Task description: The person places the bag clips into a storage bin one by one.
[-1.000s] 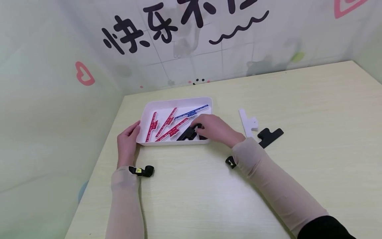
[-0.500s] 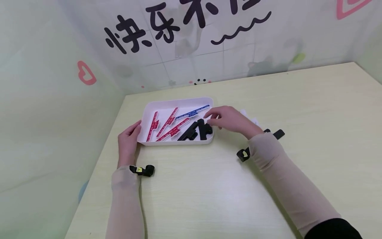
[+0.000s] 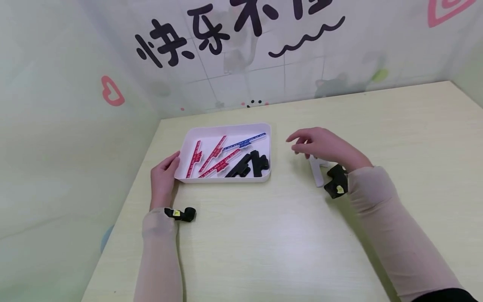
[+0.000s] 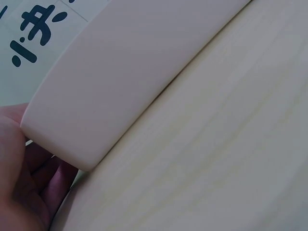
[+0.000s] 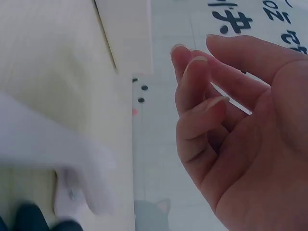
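Observation:
My left hand (image 3: 163,180) grips the left end of a white tray (image 3: 226,180), with the thumb at its rim and the fingers curled below in the left wrist view. Inside the tray lie several red ruler clips (image 3: 217,165), a blue ruler clip (image 3: 244,142) and two black clips (image 3: 258,164). To the right of the tray, my right hand (image 3: 325,144) hovers with loosely bent fingers and holds nothing. Below it a white clip (image 3: 316,173) lies on the table, partly covered by the hand. It appears large and blurred in the right wrist view.
A dark clip (image 5: 30,219) is partly in the right wrist view; in the head view, the right wrist and its camera (image 3: 337,191) hide much of that area. Behind the pale wooden table (image 3: 241,235) stands a printed backdrop (image 3: 302,75).
My right hand has let go of a black clip in the tray and moved right, out over the white clip. The left hand has stayed on the tray's left end.

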Motion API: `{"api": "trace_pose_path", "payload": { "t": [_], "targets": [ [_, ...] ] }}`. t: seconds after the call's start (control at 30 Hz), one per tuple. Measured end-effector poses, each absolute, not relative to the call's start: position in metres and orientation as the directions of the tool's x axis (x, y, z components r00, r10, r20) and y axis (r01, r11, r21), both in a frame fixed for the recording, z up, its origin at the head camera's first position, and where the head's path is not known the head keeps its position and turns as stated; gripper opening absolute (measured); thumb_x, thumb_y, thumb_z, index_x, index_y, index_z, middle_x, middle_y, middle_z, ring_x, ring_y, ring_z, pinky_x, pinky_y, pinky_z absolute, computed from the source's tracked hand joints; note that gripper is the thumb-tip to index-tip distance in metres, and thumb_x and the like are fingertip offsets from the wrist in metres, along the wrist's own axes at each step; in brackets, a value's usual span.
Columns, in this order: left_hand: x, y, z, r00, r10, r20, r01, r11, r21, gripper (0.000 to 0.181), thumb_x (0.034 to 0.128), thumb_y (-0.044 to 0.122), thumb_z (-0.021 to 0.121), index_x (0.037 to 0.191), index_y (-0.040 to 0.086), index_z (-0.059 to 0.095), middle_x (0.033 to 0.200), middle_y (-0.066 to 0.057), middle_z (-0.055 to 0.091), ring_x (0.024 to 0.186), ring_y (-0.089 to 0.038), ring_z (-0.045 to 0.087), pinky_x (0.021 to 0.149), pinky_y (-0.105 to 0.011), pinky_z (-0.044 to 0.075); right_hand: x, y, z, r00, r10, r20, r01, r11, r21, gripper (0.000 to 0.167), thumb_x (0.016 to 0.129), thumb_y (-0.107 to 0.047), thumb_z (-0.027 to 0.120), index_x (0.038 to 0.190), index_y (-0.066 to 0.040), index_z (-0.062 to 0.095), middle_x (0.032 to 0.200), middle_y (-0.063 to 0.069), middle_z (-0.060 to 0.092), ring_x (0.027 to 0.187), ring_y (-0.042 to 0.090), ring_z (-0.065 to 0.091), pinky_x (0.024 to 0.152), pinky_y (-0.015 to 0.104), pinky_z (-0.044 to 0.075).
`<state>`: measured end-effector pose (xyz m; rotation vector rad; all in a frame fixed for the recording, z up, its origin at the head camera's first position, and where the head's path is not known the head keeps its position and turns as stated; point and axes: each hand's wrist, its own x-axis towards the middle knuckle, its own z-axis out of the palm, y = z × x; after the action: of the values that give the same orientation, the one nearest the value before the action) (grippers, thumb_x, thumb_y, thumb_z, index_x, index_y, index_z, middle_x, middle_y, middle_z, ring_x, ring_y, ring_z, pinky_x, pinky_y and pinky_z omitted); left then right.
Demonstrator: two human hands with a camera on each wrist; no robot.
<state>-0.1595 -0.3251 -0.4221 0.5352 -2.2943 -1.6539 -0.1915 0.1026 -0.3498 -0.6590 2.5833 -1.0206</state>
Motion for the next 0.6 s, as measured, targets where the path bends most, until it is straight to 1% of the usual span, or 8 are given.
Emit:
{"api": "trace_pose_path", "payload": {
  "t": [0.07, 0.17, 0.23, 0.37, 0.47, 0.6],
  "targets": [
    [-0.159, -0.325, -0.422, -0.897, -0.442, -0.003, -0.138, 0.273, 0.952, 0.035, 0.0797, 0.047, 0.059, 0.113, 0.035, 0.061, 0.126, 0.01, 0.051, 0.119, -0.008, 0.04, 0.097, -0.028, 0.036, -0.193, 0.112, -0.348, -0.859, -0.5, -0.106, -0.288, 0.645, -0.707, 0.033, 0.088, -0.027, 0.054, 0.12, -0.019, 0.053, 0.096, 0.007, 0.06, 0.073, 0.027, 0.056, 0.059, 0.037, 0.047],
    [-0.158, -0.326, -0.423, -0.895, -0.446, -0.004, -0.139, 0.27, 0.953, 0.035, 0.0792, 0.047, 0.06, 0.112, 0.035, 0.061, 0.125, 0.01, 0.051, 0.119, -0.008, 0.041, 0.096, -0.027, 0.037, -0.195, 0.123, -0.347, -0.859, -0.493, -0.135, -0.257, 0.645, -0.72, 0.035, 0.089, -0.027, 0.054, 0.122, -0.017, 0.051, 0.096, 0.009, 0.06, 0.071, 0.028, 0.055, 0.06, 0.04, 0.048],
    [-0.159, -0.326, -0.424, -0.895, -0.445, -0.011, -0.146, 0.27, 0.952, 0.036, 0.0789, 0.047, 0.059, 0.112, 0.035, 0.061, 0.125, 0.01, 0.051, 0.119, -0.008, 0.04, 0.096, -0.027, 0.036, -0.196, 0.13, -0.348, -0.858, -0.488, -0.161, -0.24, 0.658, -0.714, 0.036, 0.089, -0.025, 0.054, 0.123, -0.014, 0.05, 0.096, 0.011, 0.06, 0.07, 0.028, 0.055, 0.06, 0.039, 0.048],
    [-0.159, -0.326, -0.425, -0.895, -0.446, -0.016, -0.154, 0.276, 0.949, 0.036, 0.0789, 0.048, 0.059, 0.113, 0.035, 0.061, 0.126, 0.01, 0.051, 0.12, -0.008, 0.04, 0.097, -0.027, 0.036, -0.198, 0.139, -0.352, -0.863, -0.47, -0.185, -0.244, 0.708, -0.663, 0.039, 0.089, -0.023, 0.054, 0.124, -0.008, 0.049, 0.094, 0.012, 0.058, 0.065, 0.024, 0.054, 0.057, 0.035, 0.046],
    [-0.16, -0.326, -0.424, -0.896, -0.443, -0.012, -0.152, 0.282, 0.947, 0.036, 0.0794, 0.048, 0.059, 0.113, 0.035, 0.06, 0.126, 0.01, 0.051, 0.12, -0.008, 0.04, 0.097, -0.028, 0.036, -0.2, 0.145, -0.355, -0.878, -0.439, -0.189, -0.246, 0.754, -0.609, 0.039, 0.088, -0.023, 0.054, 0.123, -0.007, 0.049, 0.09, 0.011, 0.057, 0.06, 0.021, 0.052, 0.055, 0.033, 0.042],
    [-0.16, -0.325, -0.423, -0.898, -0.44, -0.003, -0.143, 0.286, 0.948, 0.035, 0.0801, 0.047, 0.059, 0.113, 0.034, 0.061, 0.125, 0.01, 0.051, 0.119, -0.008, 0.04, 0.097, -0.027, 0.036, -0.203, 0.152, -0.358, -0.883, -0.41, -0.227, -0.218, 0.788, -0.576, 0.039, 0.087, -0.023, 0.054, 0.122, -0.006, 0.049, 0.083, 0.01, 0.055, 0.057, 0.02, 0.049, 0.054, 0.032, 0.04]
  ]
}}
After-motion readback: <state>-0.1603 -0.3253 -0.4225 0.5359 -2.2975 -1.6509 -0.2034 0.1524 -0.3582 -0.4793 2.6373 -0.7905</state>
